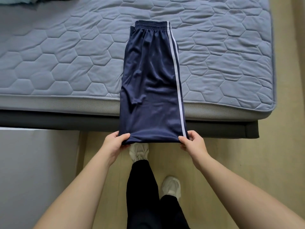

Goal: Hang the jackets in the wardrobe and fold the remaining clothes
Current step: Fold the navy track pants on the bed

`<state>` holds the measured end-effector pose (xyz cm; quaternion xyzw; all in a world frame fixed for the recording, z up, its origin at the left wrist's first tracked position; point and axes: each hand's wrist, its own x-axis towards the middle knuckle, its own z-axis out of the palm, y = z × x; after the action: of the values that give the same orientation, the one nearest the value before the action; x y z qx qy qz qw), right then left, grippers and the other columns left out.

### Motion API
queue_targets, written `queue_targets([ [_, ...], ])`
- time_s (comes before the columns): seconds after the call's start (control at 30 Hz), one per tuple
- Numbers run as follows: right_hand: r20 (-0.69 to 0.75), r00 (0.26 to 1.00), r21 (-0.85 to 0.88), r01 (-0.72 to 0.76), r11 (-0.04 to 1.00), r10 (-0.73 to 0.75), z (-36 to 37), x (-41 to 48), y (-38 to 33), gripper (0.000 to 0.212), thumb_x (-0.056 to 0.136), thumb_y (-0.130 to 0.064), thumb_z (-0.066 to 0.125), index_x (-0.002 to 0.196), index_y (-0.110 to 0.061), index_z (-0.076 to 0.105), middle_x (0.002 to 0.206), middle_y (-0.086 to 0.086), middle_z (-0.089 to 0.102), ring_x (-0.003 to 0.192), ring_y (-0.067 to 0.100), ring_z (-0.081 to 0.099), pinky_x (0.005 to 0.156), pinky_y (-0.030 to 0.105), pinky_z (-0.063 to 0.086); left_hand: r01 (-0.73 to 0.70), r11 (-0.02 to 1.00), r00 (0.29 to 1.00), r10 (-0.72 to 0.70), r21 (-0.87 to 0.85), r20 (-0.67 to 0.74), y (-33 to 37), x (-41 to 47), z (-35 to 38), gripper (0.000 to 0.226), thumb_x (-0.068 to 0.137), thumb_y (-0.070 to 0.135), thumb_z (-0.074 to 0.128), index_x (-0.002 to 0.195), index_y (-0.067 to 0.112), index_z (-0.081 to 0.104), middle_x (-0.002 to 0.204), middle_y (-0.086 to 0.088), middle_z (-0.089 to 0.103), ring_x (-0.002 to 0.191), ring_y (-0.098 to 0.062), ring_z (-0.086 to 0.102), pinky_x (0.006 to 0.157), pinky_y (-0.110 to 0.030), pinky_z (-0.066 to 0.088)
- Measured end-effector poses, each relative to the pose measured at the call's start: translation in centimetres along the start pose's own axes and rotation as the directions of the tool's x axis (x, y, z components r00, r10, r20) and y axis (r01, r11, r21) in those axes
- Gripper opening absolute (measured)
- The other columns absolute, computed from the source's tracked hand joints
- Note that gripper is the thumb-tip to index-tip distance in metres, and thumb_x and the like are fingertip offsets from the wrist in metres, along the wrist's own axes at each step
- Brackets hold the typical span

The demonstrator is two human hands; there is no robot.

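Observation:
Navy track trousers (153,83) with white side stripes lie lengthwise on the bed, folded leg on leg. Their elastic waistband is at the far end. The near end hangs past the mattress edge. My left hand (115,142) pinches the near left corner of the fabric, thumb on top. My right hand (193,142) pinches the near right corner by the stripes. Both hands hold that edge level above the floor.
The blue quilted mattress (66,63) fills the upper view, its corner at the right (267,106). More clothes (19,0) lie at the far left top edge. A grey box-like surface (33,171) stands left of me. My feet in white shoes (139,151) stand on the wooden floor.

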<state>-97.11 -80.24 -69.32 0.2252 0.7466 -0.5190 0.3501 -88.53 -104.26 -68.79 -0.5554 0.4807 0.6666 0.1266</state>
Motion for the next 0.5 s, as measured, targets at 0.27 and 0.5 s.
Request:
queue_targets([
  [0.27, 0.111, 0.992, 0.052, -0.059, 0.997, 0.053, -2.8, -11.1, -4.1, 0.062, 0.085, 0.008, 0.049, 0.129, -0.035, 0.041, 0.076, 0.01, 0.059, 0.052, 0.018, 0.047, 0.056, 0.028, 0.048, 0.107, 0.987, 0.991, -0.115, 0.121, 0.065, 2.0, -10.9, -3.4, 0.01, 0.09, 0.005, 0.056, 0.097, 0.011, 0.056, 0.102, -0.01, 0.061, 0.083, -0.018, 0.06, 0.067, -0.031, 0.05],
  [0.5, 0.15, 0.987, -0.011, 0.055, 0.998, -0.053, -3.1, -11.0, -13.6, 0.026, 0.089, 0.004, 0.044, 0.081, -0.012, 0.063, 0.074, 0.006, 0.058, 0.048, 0.016, 0.057, 0.052, 0.021, 0.049, -0.115, 0.983, 0.993, 0.108, 0.144, 0.054, 10.2, -12.5, -2.6, 0.029, 0.09, 0.001, 0.053, 0.108, 0.022, 0.057, 0.102, -0.002, 0.061, 0.074, -0.017, 0.06, 0.058, -0.03, 0.053],
])
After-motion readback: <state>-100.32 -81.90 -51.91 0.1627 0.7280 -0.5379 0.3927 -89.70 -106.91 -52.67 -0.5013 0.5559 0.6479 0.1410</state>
